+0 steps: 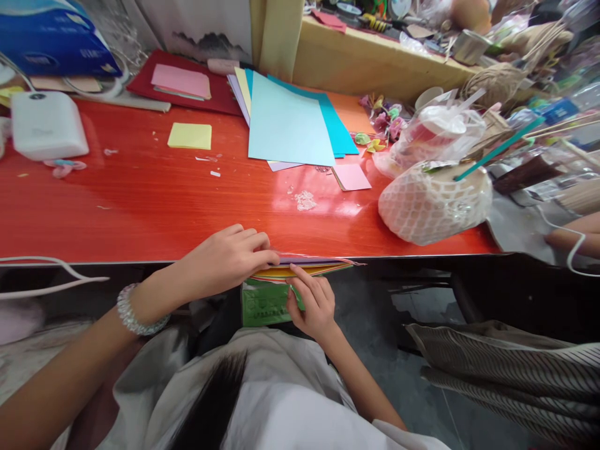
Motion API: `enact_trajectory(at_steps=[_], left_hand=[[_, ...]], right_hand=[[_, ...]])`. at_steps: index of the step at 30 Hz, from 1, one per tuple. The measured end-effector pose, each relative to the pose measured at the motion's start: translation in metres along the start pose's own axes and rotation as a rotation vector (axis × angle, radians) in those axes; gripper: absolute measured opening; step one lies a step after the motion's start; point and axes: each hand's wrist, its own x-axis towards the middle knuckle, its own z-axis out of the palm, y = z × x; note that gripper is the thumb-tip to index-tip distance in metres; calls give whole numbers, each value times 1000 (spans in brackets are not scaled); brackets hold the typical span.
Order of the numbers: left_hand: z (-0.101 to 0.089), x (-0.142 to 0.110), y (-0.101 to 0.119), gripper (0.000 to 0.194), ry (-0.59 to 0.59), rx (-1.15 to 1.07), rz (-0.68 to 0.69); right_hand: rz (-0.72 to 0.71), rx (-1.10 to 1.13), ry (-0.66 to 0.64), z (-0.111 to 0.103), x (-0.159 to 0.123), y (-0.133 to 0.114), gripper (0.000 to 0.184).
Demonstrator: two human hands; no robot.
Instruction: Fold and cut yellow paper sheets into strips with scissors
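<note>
At the table's front edge, a bundle of coloured paper sheets (319, 269) in purple, yellow, orange and other colours is seen nearly edge-on. My left hand (239, 253), with a beaded bracelet on its wrist, grips the left end of the bundle with curled fingers. From below, my right hand (315, 301) pinches the middle of the sheets between fingers and thumb. A thin pink string (354, 262) sticks out at the right end. Under the bundle is a green printed packet (262, 306), partly behind my right hand.
On the red table (140, 212) lie light blue sheets (290, 125), yellow notes (190, 135) and pink notes (352, 177). A netted coconut (431, 206) with a straw stands right, by a bagged cup (435, 128). A white device (49, 125) sits left. Another person's arm (579, 234) shows right.
</note>
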Motion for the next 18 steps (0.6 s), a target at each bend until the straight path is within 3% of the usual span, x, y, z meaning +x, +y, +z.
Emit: enact_trajectory(at_steps=[18], left_hand=[[4, 0, 1, 23, 32, -12, -19]], right_hand=[[-25, 79, 12, -2, -1, 2, 34]])
